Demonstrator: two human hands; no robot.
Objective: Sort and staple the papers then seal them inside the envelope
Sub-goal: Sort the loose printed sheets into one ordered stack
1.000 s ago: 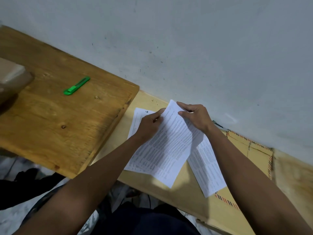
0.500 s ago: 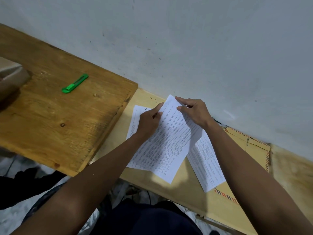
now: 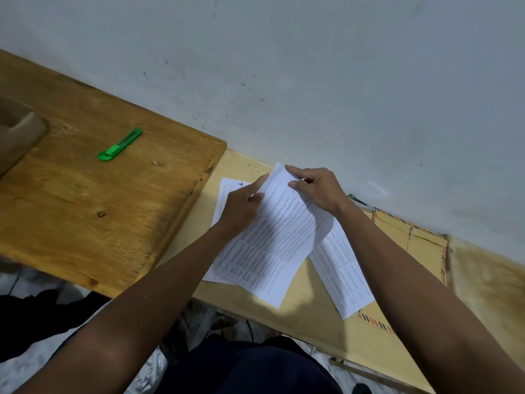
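Note:
A printed white sheet is lifted at its top edge over the pale table. My left hand pinches its top left part and my right hand pinches its top right corner. Under it lies another printed sheet with a handwritten mark at its top. A third printed sheet lies to the right, partly over a brown envelope with a red and dark striped border. A small dark object shows behind my right wrist; I cannot tell what it is.
A darker wooden board lies to the left, raised above the pale table. On it rests a green utility knife, and a brown cardboard piece sits at its far left. A grey wall runs right behind the table.
Both hands and the held sheet have shifted slightly up toward the wall. The grip on the sheet is the same.

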